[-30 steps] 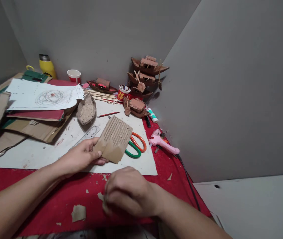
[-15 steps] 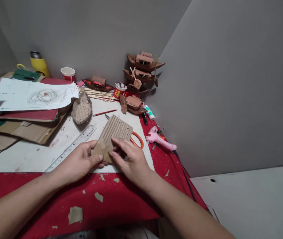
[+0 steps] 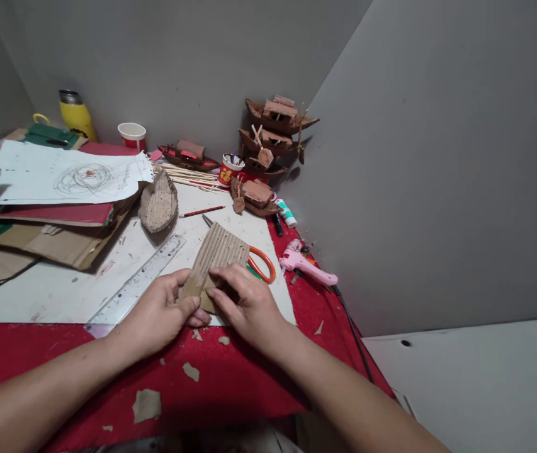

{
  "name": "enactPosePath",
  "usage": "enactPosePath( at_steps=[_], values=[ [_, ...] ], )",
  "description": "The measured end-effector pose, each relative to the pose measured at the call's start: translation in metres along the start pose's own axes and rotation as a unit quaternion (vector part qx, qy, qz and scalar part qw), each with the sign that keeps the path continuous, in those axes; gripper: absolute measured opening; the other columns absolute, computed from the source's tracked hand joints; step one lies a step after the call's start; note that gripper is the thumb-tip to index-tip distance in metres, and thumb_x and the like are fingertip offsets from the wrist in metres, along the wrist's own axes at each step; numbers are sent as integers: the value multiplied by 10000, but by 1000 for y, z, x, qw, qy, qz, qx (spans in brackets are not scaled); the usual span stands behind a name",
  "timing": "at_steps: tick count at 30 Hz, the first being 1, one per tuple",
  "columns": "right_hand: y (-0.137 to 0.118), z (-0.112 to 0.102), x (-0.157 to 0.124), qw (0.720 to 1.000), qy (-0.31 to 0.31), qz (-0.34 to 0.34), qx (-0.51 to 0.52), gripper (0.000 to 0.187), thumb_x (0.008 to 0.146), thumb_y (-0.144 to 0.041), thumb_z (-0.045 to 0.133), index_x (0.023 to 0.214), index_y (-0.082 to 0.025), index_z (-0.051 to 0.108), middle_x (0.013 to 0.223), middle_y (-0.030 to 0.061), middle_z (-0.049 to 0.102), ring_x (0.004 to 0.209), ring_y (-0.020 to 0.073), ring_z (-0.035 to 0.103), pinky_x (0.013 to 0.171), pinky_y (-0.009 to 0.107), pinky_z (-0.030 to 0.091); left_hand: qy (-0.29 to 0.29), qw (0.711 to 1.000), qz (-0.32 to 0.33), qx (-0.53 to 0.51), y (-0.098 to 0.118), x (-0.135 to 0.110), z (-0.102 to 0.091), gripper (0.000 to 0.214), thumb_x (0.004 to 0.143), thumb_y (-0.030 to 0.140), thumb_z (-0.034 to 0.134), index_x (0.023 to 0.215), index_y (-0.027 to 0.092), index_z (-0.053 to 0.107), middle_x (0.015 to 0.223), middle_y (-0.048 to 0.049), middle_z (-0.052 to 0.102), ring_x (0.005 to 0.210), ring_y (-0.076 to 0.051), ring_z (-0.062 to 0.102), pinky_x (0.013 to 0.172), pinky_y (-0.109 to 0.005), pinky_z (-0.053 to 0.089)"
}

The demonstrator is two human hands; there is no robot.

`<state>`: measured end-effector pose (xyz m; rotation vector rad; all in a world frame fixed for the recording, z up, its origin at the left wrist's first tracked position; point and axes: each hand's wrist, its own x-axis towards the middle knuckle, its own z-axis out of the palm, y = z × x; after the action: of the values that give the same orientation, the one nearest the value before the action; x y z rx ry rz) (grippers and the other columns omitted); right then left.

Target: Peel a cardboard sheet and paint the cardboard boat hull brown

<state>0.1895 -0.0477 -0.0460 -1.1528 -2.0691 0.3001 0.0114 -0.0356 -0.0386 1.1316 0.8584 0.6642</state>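
Both hands hold a corrugated cardboard piece (image 3: 218,251) over the white sheet (image 3: 60,292) near the table's front. My left hand (image 3: 164,311) pinches its lower left corner with thumb and fingers. My right hand (image 3: 244,305) grips its lower right edge, fingers pressed on the ribbed face. A clear ruler (image 3: 136,283) lies just left of my left hand. Orange and green scissors (image 3: 262,264) lie partly under the cardboard on its right.
A pink glue gun (image 3: 306,267) with its cord lies at the right on the red cloth (image 3: 211,390), which carries torn cardboard scraps. A cardboard boat hull (image 3: 158,204), pencil, sticks, cups, finished model boats (image 3: 272,135), a yellow flask and stacked papers fill the back.
My right hand came up from the red cloth at the front and took hold of the cardboard piece beside my left hand. The piece now sits a little lower and nearer.
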Motion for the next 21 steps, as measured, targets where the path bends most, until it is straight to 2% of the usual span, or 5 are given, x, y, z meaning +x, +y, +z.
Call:
enactPosePath(
  at_steps=[8,16,19,21],
  values=[
    [0,-4,1,998,-26,51,37,163,844,-161,604,1006,-164,608,796,33,587,712,160,567,661,273,471,13,999,-21,28,3,-4,5,279,810,216,601,1077,138,587,764,-26,691,653,-166,701,640,-276,572],
    [-1,-8,1,998,-37,42,26,56,868,-187,573,904,-183,616,756,24,600,679,151,565,631,260,453,7,999,-44,23,0,-3,5,268,769,246,656,1013,152,594,762,-23,688,662,-177,710,643,-289,574],
    [0,-7,2,998,-19,33,43,52,862,-181,576,897,-189,614,755,24,622,686,152,585,646,261,473,-2,999,-48,16,6,-2,3,299,764,301,677,1002,140,598,758,-42,701,668,-179,704,652,-290,566],
    [1,-6,3,998,6,26,65,119,858,-180,579,970,-195,616,797,31,649,708,153,610,670,266,497,-6,999,-47,4,10,-2,2,328,762,341,686,1003,135,604,792,-58,713,672,-168,695,675,-292,560]
  ],
)
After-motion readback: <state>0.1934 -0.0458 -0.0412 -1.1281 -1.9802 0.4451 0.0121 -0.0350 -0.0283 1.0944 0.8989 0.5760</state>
